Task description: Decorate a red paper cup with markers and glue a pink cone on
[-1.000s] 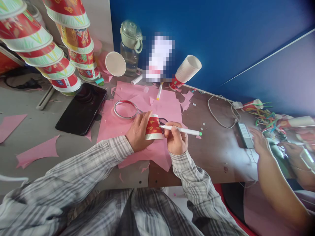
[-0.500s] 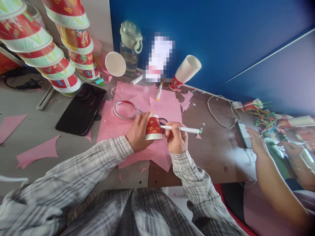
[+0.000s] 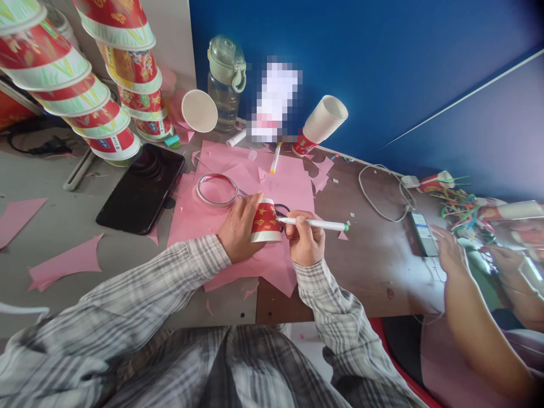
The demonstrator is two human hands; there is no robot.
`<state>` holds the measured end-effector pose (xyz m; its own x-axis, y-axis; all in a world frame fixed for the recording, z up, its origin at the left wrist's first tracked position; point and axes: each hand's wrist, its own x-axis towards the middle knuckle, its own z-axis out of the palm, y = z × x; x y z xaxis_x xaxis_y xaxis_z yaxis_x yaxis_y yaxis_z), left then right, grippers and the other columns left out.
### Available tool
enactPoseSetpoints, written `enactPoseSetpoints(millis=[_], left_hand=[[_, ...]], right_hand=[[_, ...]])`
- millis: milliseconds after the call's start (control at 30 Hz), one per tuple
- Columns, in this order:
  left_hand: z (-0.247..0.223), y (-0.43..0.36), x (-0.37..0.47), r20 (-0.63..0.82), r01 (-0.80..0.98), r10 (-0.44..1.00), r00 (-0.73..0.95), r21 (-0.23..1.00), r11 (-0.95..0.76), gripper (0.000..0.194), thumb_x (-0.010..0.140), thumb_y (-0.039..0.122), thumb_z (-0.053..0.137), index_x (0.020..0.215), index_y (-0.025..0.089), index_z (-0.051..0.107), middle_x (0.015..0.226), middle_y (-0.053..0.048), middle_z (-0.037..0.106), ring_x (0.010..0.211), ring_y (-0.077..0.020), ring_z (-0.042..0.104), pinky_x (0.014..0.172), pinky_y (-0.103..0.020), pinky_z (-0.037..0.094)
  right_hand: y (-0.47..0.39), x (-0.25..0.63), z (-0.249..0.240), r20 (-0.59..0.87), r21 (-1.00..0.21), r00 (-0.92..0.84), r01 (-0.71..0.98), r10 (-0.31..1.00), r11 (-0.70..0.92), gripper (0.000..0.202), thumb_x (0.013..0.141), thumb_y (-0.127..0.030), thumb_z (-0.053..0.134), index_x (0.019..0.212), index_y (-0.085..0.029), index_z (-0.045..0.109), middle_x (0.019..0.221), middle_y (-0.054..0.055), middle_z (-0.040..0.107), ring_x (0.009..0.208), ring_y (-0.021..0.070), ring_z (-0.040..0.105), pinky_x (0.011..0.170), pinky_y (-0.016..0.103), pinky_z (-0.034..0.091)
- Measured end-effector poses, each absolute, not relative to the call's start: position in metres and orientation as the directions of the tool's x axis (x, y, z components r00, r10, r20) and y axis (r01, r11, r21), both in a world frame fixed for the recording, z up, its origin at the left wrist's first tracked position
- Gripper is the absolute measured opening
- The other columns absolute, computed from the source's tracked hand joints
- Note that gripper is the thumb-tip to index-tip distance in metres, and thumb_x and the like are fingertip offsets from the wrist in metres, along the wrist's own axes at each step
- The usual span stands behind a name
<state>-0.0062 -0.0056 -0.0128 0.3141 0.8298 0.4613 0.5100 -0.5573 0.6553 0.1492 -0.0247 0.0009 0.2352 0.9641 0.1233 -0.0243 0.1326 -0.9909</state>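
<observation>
My left hand (image 3: 240,226) is closed around the left side of a red paper cup (image 3: 264,220) with gold shapes, which stands upside down, its white rim toward me. A white marker (image 3: 317,223) with a green end is pinched in my right hand (image 3: 305,239). Its green tip meets, or comes very close to, the cup's right side. Under the cup lie pink paper sheets (image 3: 293,190). Dark scissor handles (image 3: 281,209) show partly behind the cup. Left of it rests a roll of tape (image 3: 216,190).
Tall stacks of decorated cups (image 3: 100,113) rise at the left beside a dark tablet (image 3: 141,190). A water bottle (image 3: 226,85) and a stack of white cups (image 3: 325,122) stand at the back. Another person's hand (image 3: 450,249) is at the right near a phone (image 3: 424,233).
The other person's hand has shifted slightly right, away from the phone, whose screen shows more. My hands, the cup and the marker look almost unmoved.
</observation>
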Motion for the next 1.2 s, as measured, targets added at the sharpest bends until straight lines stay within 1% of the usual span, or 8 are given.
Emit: enactPoseSetpoints(millis=[267, 400, 567, 767, 967, 1033, 1133, 1200], left_hand=[[-0.013, -0.006, -0.006, 0.459, 0.507, 0.831, 0.313, 0.659, -0.555, 0.084, 0.068, 0.048, 0.059, 0.130, 0.011, 0.015, 0.120, -0.019, 0.042, 0.108, -0.0305, 0.042, 0.091, -0.051, 0.040], [-0.012, -0.006, -0.007, 0.455, 0.509, 0.832, 0.318, 0.658, -0.555, 0.084, 0.068, 0.046, 0.059, 0.130, 0.010, 0.016, 0.120, -0.019, 0.042, 0.108, -0.0304, 0.042, 0.091, -0.050, 0.040], [-0.012, -0.006, -0.007, 0.461, 0.500, 0.828, 0.319, 0.660, -0.560, 0.081, 0.069, 0.044, 0.059, 0.130, 0.013, 0.015, 0.120, -0.019, 0.043, 0.107, -0.0318, 0.043, 0.088, -0.054, 0.041], [-0.013, -0.006, -0.007, 0.454, 0.506, 0.831, 0.320, 0.660, -0.555, 0.080, 0.069, 0.039, 0.059, 0.129, 0.012, 0.016, 0.121, -0.019, 0.042, 0.109, -0.0309, 0.042, 0.090, -0.052, 0.041], [-0.013, -0.006, -0.006, 0.453, 0.504, 0.834, 0.316, 0.665, -0.551, 0.082, 0.068, 0.041, 0.060, 0.129, 0.009, 0.017, 0.120, -0.021, 0.042, 0.109, -0.0308, 0.042, 0.091, -0.051, 0.040], [-0.013, -0.006, -0.006, 0.457, 0.496, 0.830, 0.319, 0.666, -0.557, 0.081, 0.068, 0.041, 0.060, 0.129, 0.010, 0.017, 0.120, -0.020, 0.042, 0.109, -0.0307, 0.042, 0.091, -0.051, 0.040], [-0.013, -0.005, -0.007, 0.456, 0.496, 0.831, 0.320, 0.667, -0.556, 0.082, 0.068, 0.043, 0.059, 0.130, 0.010, 0.016, 0.120, -0.020, 0.042, 0.109, -0.0310, 0.042, 0.091, -0.051, 0.040], [-0.012, -0.005, -0.007, 0.451, 0.499, 0.831, 0.325, 0.665, -0.556, 0.082, 0.068, 0.042, 0.060, 0.130, 0.010, 0.016, 0.120, -0.020, 0.042, 0.110, -0.0311, 0.041, 0.091, -0.051, 0.040]], right_hand=[[-0.024, 0.150, 0.000, 0.110, -0.993, 0.246, -0.016, 0.963, 0.117, 0.022, 0.080, -0.037, 0.051, 0.078, -0.018, 0.061, 0.046, -0.006, 0.048, 0.042, 0.0096, 0.038, 0.045, 0.024, 0.031], [-0.024, 0.150, 0.000, 0.116, -0.993, 0.257, -0.008, 0.959, 0.122, 0.021, 0.080, -0.037, 0.052, 0.078, -0.018, 0.061, 0.045, -0.006, 0.048, 0.042, 0.0100, 0.039, 0.046, 0.025, 0.032], [-0.024, 0.150, 0.000, 0.115, -0.993, 0.253, -0.004, 0.961, 0.120, 0.020, 0.080, -0.035, 0.051, 0.077, -0.018, 0.061, 0.045, -0.006, 0.048, 0.042, 0.0099, 0.039, 0.046, 0.025, 0.032], [-0.024, 0.152, 0.001, 0.115, -0.993, 0.230, 0.026, 0.966, 0.111, 0.020, 0.080, -0.034, 0.050, 0.076, -0.018, 0.061, 0.046, -0.005, 0.048, 0.042, 0.0094, 0.039, 0.044, 0.024, 0.032], [-0.026, 0.157, 0.002, 0.059, -0.996, 0.201, -0.049, 0.978, 0.070, 0.020, 0.075, -0.030, 0.052, 0.061, -0.018, 0.059, 0.038, -0.007, 0.037, 0.038, 0.0087, 0.035, 0.040, 0.023, 0.028], [-0.026, 0.159, 0.001, 0.045, -0.996, 0.180, -0.068, 0.983, 0.058, 0.021, 0.073, -0.031, 0.053, 0.058, -0.018, 0.059, 0.037, -0.007, 0.035, 0.037, 0.0086, 0.033, 0.039, 0.022, 0.026], [-0.025, 0.159, 0.002, 0.031, -0.994, 0.191, -0.101, 0.981, 0.051, 0.021, 0.074, -0.032, 0.053, 0.059, -0.019, 0.059, 0.037, -0.007, 0.035, 0.037, 0.0087, 0.032, 0.039, 0.022, 0.027], [-0.023, 0.158, 0.003, 0.034, -0.990, 0.223, -0.124, 0.974, 0.063, 0.022, 0.077, -0.034, 0.052, 0.062, -0.019, 0.058, 0.038, -0.007, 0.038, 0.038, 0.0089, 0.034, 0.040, 0.022, 0.029]])
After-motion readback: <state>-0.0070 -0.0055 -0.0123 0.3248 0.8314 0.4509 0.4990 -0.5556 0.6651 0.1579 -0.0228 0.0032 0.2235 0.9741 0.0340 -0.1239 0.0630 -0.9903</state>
